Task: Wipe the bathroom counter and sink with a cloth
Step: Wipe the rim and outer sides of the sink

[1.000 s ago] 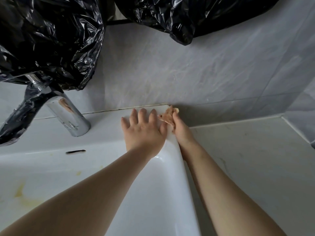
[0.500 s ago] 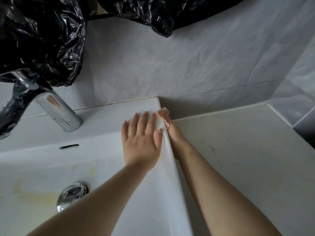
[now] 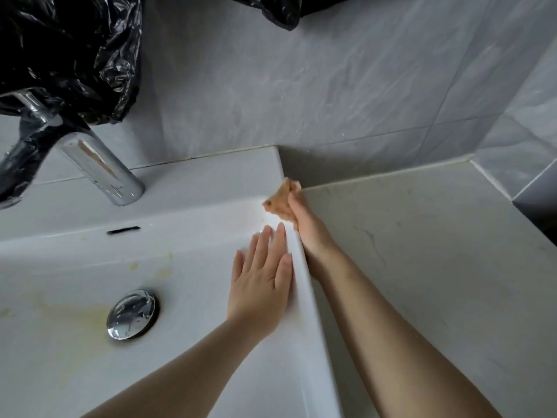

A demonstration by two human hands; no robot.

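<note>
Mid-frame, the left hand [image 3: 259, 285] lay flat in the sink [image 3: 196, 188]. The right hand [image 3: 310, 233] gripped the cloth [image 3: 281, 203] at its rim.

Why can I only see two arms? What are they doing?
The camera sits on the person's head and looks down, so you see only their arms. There is no machine, just two bare hands. The left hand lies flat on the inside of the white sink. The right hand, on the sink's outer side beside the pale counter, holds a small orange-brown cloth against the rim. In the sink are a shiny drain plug and yellowish stains. A chrome tap stands behind, black plastic above it.
</note>
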